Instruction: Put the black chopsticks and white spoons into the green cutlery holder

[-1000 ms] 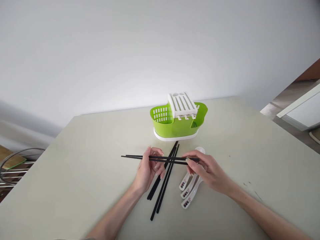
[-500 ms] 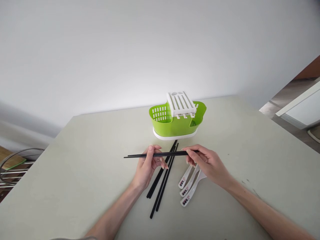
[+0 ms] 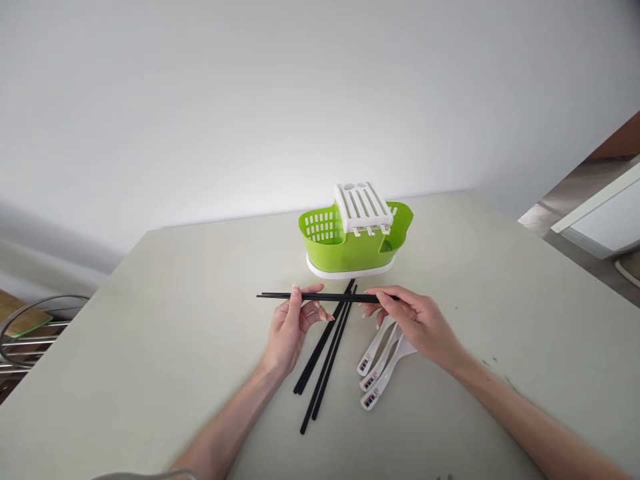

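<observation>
Two black chopsticks (image 3: 340, 297) are held level, side by side, between my hands. My left hand (image 3: 291, 327) pinches them under its thumb, their thin ends sticking out to the left. My right hand (image 3: 415, 320) grips the thicker ends between thumb and fingers. Below, more black chopsticks (image 3: 320, 357) lie slantwise on the table. Three white spoons (image 3: 383, 380) lie beside them, handles towards me, their far ends partly hidden by my right hand. Behind stands a green basket (image 3: 325, 255) with a slotted white top piece (image 3: 367, 207) and a white base.
The pale table (image 3: 150, 333) meets a white wall (image 3: 250, 100) at its back edge. A metal rack (image 3: 35, 343) with a wooden board (image 3: 23, 317) stands beyond the left edge. A white-framed piece (image 3: 610, 213) shows at the right.
Both hands have moved slightly up and away from me with the two chopsticks, which lie a little further right. The basket, spoons and other chopsticks have stayed in place.
</observation>
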{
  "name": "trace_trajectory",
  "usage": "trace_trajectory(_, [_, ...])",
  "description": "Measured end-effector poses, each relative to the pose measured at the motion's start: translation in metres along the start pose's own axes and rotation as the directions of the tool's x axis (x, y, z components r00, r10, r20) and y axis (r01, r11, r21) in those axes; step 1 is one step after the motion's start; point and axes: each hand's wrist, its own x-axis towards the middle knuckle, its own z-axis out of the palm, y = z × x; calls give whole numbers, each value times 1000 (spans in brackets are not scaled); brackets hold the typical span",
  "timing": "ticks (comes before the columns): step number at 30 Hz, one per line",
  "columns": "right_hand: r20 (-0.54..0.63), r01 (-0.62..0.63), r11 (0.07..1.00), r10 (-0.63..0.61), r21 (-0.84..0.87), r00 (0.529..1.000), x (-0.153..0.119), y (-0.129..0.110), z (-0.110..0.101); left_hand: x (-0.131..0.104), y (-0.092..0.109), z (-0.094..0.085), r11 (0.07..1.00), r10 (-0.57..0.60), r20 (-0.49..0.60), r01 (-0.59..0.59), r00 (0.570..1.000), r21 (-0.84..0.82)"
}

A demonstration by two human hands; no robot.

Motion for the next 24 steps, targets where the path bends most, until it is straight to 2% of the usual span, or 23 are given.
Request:
trace_trajectory(9, [21,-14,999,13,47,1000,1,-2,-2,0,-2,-2,1000,-9,17,8,1000,11])
trace_trajectory(19, [87,-22,998,17,60,996,0,3,1,-2,0,2,999,-31,21,30,999,16])
trace_trajectory(24, [77,-15,999,12,49,997,0,1,1,-1,0,2,999,-27,15,26,1000,27])
